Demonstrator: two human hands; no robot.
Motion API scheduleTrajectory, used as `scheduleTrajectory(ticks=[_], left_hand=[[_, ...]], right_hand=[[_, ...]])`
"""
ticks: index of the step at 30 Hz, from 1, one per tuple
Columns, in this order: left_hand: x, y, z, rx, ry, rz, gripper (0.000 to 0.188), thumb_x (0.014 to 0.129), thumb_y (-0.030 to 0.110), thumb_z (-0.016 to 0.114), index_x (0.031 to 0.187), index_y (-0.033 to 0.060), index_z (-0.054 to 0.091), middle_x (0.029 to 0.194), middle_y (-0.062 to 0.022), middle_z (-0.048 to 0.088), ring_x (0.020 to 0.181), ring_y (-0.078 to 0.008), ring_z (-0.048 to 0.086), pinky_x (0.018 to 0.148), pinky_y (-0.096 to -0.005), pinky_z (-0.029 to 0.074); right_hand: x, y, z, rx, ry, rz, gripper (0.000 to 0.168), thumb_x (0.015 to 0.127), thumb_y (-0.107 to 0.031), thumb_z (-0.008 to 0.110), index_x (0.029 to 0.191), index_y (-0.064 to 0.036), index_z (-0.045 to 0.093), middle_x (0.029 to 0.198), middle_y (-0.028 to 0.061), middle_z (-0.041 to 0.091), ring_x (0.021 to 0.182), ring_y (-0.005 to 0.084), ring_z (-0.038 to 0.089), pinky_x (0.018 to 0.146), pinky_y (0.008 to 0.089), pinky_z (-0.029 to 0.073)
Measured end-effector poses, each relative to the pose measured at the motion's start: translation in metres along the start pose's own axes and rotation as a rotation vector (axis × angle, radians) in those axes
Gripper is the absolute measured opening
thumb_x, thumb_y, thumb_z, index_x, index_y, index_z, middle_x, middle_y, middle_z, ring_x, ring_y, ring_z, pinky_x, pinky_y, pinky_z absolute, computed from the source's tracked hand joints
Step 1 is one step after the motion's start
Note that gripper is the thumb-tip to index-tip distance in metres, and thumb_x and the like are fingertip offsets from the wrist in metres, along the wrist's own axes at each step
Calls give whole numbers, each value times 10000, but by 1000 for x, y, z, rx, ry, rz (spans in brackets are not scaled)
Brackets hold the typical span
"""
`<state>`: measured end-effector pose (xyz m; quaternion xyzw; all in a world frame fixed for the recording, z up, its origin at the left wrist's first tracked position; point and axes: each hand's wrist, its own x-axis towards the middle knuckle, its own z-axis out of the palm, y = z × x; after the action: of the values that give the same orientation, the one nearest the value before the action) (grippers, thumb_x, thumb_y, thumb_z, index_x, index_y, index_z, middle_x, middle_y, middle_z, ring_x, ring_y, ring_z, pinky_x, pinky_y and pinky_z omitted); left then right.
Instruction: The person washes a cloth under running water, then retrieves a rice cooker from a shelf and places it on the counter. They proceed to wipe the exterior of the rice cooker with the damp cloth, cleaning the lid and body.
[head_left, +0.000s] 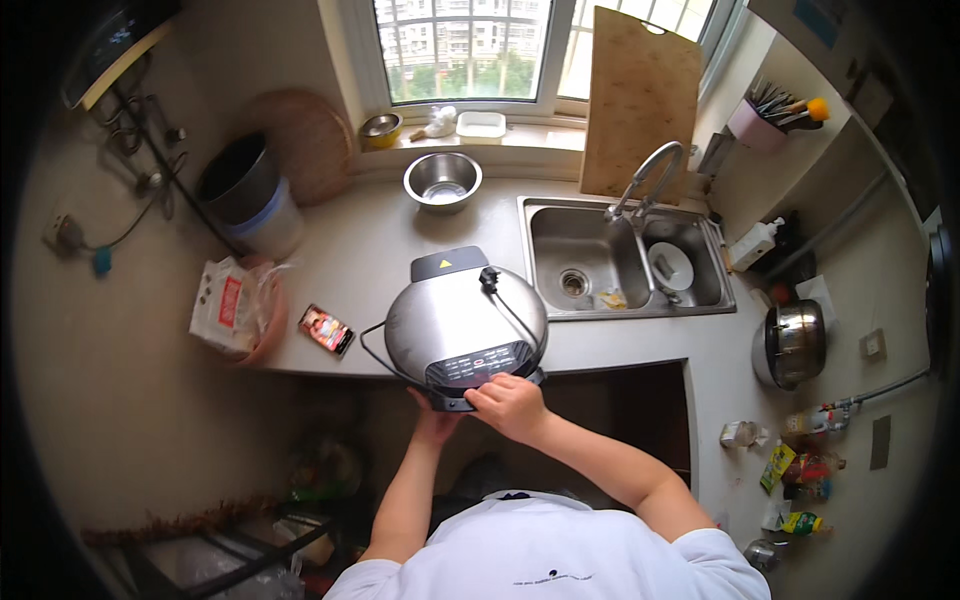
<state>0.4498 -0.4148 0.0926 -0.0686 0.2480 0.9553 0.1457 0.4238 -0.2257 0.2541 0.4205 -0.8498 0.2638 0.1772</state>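
Note:
A round electric griddle with a silver lid (457, 315) lies closed at the counter's front edge, its front overhanging the edge. My right hand (508, 405) is on its black front handle, fingers curled over the top. From beneath the same handle my left hand (435, 420) supports the appliance; most of its fingers are hidden under it. The black power plug (489, 280) rests on the lid, and its cord loops over both sides. A dark hinge cover with a yellow warning triangle (445, 263) is at the back.
A steel bowl (442, 180) stands behind the griddle. The double sink (585, 259) is to the right, with a wooden board (641, 105) upright behind it. A phone (327, 329) and a pink basin (271, 319) holding a bag are on the left. A steel pot (796, 345) and bottles stand at right.

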Motion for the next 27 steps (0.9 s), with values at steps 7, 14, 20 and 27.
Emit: scheduleTrajectory(ticks=[7,14,20,27], left_hand=[[65,8,-46,-158,236,-65,573,988,514,459,1320,55,547,1315,-114,604,1184,-271,590,1042,-447,477],[93,10,-111,-88,606,-168,494,1056,440,365,1204,22,583,1172,-141,636,1055,-279,611,961,-431,502],[42,28,-32,17,664,-270,451,1024,478,453,1182,67,549,1155,-118,624,1081,-272,590,923,-421,488],[-9,14,9,-35,644,-242,376,1017,441,502,1145,91,554,1084,-81,658,1005,-218,623,862,-361,494]], right_hand=[[-1,45,54,20,-76,56,409,617,-190,803,994,-105,669,819,16,625,784,216,614,712,337,526],[-16,67,78,88,-142,122,455,551,-122,824,980,-115,672,841,35,636,811,251,614,735,363,525],[-10,62,59,278,-122,185,377,704,-187,807,1041,-81,675,965,77,653,911,281,624,813,377,523],[14,134,66,-43,91,528,421,856,-212,725,1213,-22,607,1269,187,534,1179,381,493,1002,456,426]])
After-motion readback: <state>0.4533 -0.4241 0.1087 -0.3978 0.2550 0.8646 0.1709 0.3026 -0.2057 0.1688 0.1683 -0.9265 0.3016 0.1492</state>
